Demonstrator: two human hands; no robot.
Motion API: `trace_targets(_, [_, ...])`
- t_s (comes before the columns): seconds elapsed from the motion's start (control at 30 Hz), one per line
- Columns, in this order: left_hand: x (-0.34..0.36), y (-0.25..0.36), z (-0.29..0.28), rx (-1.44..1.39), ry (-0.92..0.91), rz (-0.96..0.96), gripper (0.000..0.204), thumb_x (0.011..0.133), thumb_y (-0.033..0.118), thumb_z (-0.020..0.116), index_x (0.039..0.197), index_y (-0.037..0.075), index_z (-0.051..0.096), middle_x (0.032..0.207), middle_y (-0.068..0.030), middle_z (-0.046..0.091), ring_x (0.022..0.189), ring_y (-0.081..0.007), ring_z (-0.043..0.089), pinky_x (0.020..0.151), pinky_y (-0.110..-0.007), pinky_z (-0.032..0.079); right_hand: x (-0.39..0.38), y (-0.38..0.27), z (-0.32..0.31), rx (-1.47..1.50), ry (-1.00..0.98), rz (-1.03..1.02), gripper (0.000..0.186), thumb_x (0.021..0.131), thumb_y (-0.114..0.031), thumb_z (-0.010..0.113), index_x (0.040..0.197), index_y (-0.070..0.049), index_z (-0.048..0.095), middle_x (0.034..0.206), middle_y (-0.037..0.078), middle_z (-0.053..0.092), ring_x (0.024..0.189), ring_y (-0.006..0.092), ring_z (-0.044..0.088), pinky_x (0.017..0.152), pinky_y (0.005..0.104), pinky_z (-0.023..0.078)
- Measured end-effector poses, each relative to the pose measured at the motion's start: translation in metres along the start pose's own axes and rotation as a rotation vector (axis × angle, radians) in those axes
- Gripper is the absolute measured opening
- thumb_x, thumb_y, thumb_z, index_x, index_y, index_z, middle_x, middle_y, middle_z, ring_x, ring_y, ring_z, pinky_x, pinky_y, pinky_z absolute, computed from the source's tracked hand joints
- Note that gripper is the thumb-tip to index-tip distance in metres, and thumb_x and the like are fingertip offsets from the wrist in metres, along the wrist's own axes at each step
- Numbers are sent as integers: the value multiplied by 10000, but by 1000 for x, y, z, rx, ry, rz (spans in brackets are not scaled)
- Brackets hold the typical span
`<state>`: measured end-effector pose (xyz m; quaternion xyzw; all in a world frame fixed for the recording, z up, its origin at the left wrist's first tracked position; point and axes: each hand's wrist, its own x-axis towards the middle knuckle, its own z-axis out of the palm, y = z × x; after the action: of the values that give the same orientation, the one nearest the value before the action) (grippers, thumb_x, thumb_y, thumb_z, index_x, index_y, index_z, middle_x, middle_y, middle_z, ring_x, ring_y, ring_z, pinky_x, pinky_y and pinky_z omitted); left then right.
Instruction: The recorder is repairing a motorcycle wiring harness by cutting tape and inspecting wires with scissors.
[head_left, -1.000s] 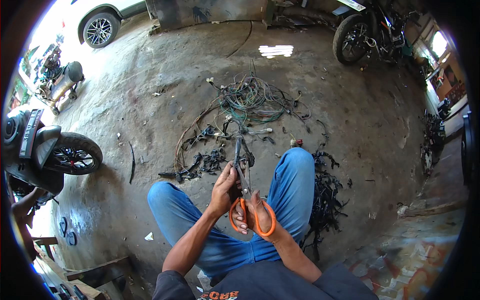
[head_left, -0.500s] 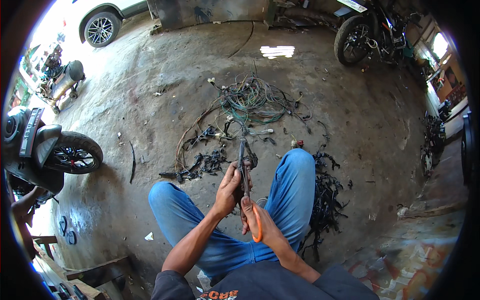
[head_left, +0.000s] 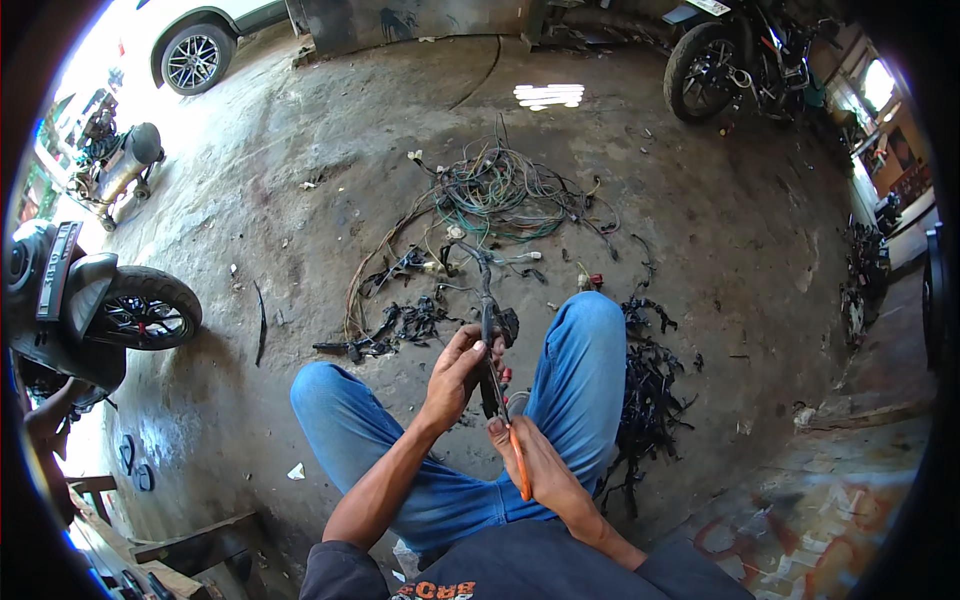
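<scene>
My left hand [head_left: 455, 375] is closed round a dark taped wire bundle [head_left: 486, 310], just beyond my knees' gap. My right hand [head_left: 545, 470] grips orange-handled scissors [head_left: 519, 455], seen edge-on, with the metal blades lying along the bundle; whether they are apart I cannot tell. A small red piece [head_left: 506, 375] shows beside the blades. Past the bundle lies a loose tangle of green, brown and pale wires [head_left: 500, 195] with connectors, and black tape scraps [head_left: 650, 410] are heaped by my right knee [head_left: 590, 330].
A motorbike [head_left: 150, 310] stands at left, with a person's bare limb [head_left: 50, 430] near it; flip-flops [head_left: 127, 455] and a wooden bench [head_left: 190, 540] are lower left. Another motorbike [head_left: 700, 75] is back right, a car [head_left: 195, 60] and motorcycle parts [head_left: 115, 170] back left.
The scissors have turned from showing both orange loops to edge-on, and my right hand has shifted slightly down and right. My left hand keeps its hold; a red piece has come into sight.
</scene>
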<state>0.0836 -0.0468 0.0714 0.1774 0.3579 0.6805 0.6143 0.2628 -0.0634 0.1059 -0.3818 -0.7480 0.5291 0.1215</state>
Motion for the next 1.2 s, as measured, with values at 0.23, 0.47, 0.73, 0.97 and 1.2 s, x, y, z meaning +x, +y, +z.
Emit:
trace_targets(0.23, [5, 3, -8, 68, 57, -14, 384, 1052, 282, 481, 1308, -1, 524, 678, 28, 395, 583, -91, 406, 587, -263, 414, -9, 14, 6, 341, -265, 211, 555, 1071, -556, 291, 1004, -46, 501, 898, 75, 480, 738, 144, 495, 726, 297, 459])
trace_targets(0.47, [8, 14, -14, 46, 43, 182, 431, 1086, 289, 440, 1392, -7, 507, 703, 37, 388, 633, -58, 378, 585, -219, 326, -15, -2, 25, 795, -325, 158, 717, 991, -718, 211, 945, -64, 501, 876, 59, 495, 783, 122, 516, 726, 258, 469])
trace_targets(0.73, [0, 13, -5, 93, -22, 127, 523, 1039, 333, 443, 1418, -26, 474, 793, 6, 505, 669, -69, 432, 600, -214, 349, 22, -24, 3, 946, -340, 213, 728, 962, -765, 236, 892, -93, 508, 818, 62, 562, 746, 146, 586, 686, 291, 509])
trace_targets(0.97, [2, 9, -10, 166, -58, 125, 539, 983, 289, 458, 1422, -22, 459, 891, -20, 563, 715, -68, 498, 612, -211, 377, 23, -19, 7, 1055, -324, 271, 722, 959, -771, 246, 851, -106, 507, 771, 74, 591, 685, 168, 607, 660, 295, 512])
trace_targets(1.2, [3, 8, -3, 128, -79, 135, 505, 1038, 250, 464, 1467, -10, 402, 980, -26, 570, 847, -62, 539, 717, -194, 441, 26, -22, 5, 996, -265, 264, 739, 940, -797, 253, 851, -107, 503, 747, 71, 580, 671, 170, 604, 651, 295, 508])
